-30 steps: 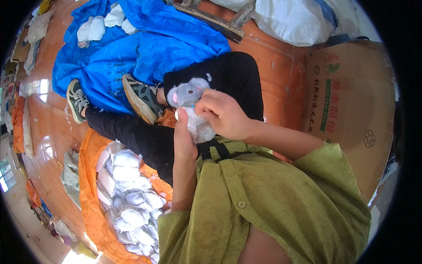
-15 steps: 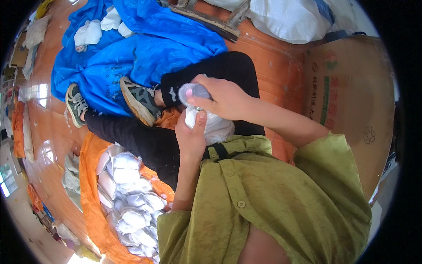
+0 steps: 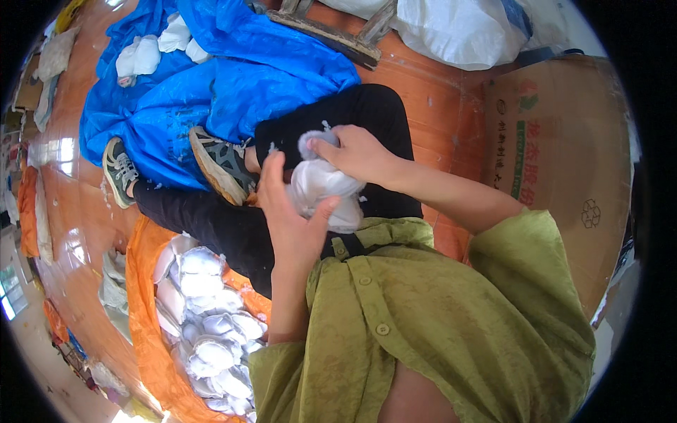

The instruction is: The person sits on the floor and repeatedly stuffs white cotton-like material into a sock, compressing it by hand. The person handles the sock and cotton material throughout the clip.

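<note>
Over my lap's [image 3: 388, 201] waist edge, my right grip [image 3: 361, 154] pinches the grey-and-white plush toy [image 3: 324, 185] by its grey end; my left grip [image 3: 290, 224] is spread alongside.

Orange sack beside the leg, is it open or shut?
Open. The orange sack has its mouth spread wide, with pale pieces showing inside.

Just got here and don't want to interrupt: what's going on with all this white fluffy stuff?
Someone in a green shirt is handling a grey-and-white plush toy over their lap. The right hand grips its fuzzy grey end, while the left hand is spread beside the white body. To the left, an orange bag holds many pale flat pieces; farther ahead, a few white bundles lie on a blue sheet.
</note>
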Available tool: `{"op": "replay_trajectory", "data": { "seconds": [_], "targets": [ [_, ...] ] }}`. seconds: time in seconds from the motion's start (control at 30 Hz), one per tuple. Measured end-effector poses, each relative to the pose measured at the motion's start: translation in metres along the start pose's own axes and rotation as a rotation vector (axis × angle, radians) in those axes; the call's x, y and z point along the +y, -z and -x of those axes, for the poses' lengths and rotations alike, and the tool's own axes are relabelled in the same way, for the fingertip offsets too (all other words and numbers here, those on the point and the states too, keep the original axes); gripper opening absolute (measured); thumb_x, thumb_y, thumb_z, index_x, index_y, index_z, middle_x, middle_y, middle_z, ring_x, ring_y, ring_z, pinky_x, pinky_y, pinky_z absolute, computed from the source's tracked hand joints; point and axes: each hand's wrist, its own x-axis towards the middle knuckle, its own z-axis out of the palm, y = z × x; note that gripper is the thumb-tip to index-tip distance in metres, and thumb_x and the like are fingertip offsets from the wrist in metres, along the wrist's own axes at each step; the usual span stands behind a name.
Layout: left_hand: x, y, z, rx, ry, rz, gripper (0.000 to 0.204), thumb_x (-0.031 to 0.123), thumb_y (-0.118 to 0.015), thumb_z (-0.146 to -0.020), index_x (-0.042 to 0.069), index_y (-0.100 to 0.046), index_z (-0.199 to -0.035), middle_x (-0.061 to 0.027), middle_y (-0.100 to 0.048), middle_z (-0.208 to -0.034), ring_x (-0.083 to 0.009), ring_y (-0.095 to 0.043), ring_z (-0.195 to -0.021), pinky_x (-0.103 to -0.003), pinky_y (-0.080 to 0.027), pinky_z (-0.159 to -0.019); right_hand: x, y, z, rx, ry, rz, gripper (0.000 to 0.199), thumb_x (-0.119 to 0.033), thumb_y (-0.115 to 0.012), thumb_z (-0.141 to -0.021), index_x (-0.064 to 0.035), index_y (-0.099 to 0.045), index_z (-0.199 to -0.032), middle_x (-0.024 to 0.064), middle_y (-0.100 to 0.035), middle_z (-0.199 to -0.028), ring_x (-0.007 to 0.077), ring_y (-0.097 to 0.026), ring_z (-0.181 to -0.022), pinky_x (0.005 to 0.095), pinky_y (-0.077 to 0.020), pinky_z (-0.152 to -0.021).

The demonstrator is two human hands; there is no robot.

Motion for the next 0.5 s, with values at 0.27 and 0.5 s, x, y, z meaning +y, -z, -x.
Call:
{"op": "replay_trajectory", "data": {
  "seconds": [0.27,0.5],
  "targets": [
    [-0.018,-0.038,0.01,0.026,0.355,0.238,0.049,0.017,-0.064,-0.088,-0.005,-0.044,-0.128,-0.0231,-0.061,-0.109,-0.0322,-0.063,-0.095,-0.037,-0.048,-0.081,-0.021,0.004,-0.002,-0.067,-0.006,-0.04,0.051,-0.046,-0.068,-0.082,0.0043,-0.063,-0.088,0.0134,-0.063,-0.074,0.0216,-0.063,-0.068,0.0337,-0.0492,-0.06],
    [-0.025,-0.026,0.005,0.222,0.382,0.446,0.026,0.014,-0.064,-0.09,-0.002,-0.05,-0.106,-0.0083,-0.06,-0.087,-0.0144,-0.06,-0.078,-0.027,-0.047,-0.067,0.005,-0.01,0.014,0.017,0.339,-0.419,0.025,-0.016,-0.069,-0.085,-0.0042,-0.058,-0.104,0.0026,-0.057,-0.1,0.0092,-0.056,-0.08,0.0234,-0.0475,-0.065]
  ]
}}
